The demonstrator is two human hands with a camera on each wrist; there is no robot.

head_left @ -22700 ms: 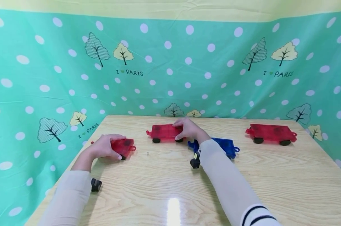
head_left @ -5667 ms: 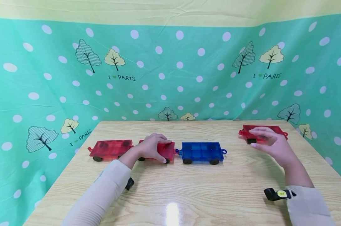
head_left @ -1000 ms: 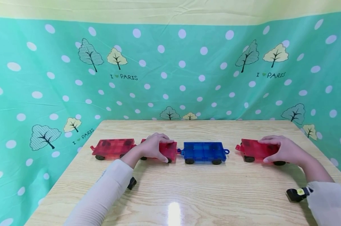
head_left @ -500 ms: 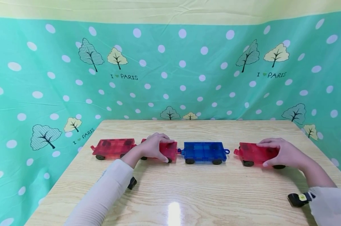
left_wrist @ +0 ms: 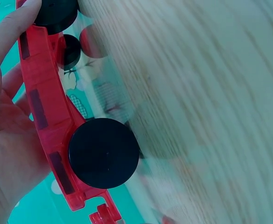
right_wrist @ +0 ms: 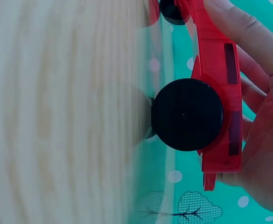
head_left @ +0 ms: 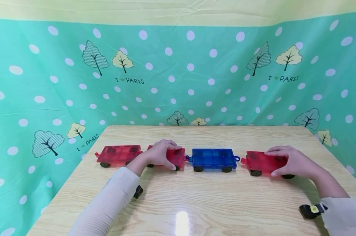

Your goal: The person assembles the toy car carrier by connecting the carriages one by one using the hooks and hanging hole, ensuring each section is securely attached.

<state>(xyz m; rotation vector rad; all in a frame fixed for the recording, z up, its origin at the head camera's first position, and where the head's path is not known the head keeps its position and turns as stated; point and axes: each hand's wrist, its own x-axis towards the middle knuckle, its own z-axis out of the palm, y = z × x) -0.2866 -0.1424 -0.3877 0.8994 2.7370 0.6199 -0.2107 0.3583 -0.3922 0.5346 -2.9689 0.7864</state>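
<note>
My left hand (head_left: 160, 153) grips the middle red toy train car (head_left: 176, 158), thumb on its near side and fingers over the far side. My right hand (head_left: 297, 163) holds another red toy train car (head_left: 257, 160) the same way at the right. Between them stands a blue toy train car (head_left: 212, 158), joined at its left end to the middle red car. The right red car's hook (head_left: 243, 161) is close to the blue car's ring (head_left: 237, 158); whether they touch I cannot tell. Black wheels (left_wrist: 104, 153) show in both wrist views.
A further red train car (head_left: 117, 154) stands at the left, its right end partly behind my left wrist. The wooden table (head_left: 213, 196) ends at a dotted green cloth (head_left: 195, 95) behind. A black wrist camera (head_left: 310, 211) sits under my right wrist.
Earlier the cars stood apart; the left three now form a row. Over the last second my right hand has drawn its red car left and nearer, toward the blue car. The left hand stayed still.
</note>
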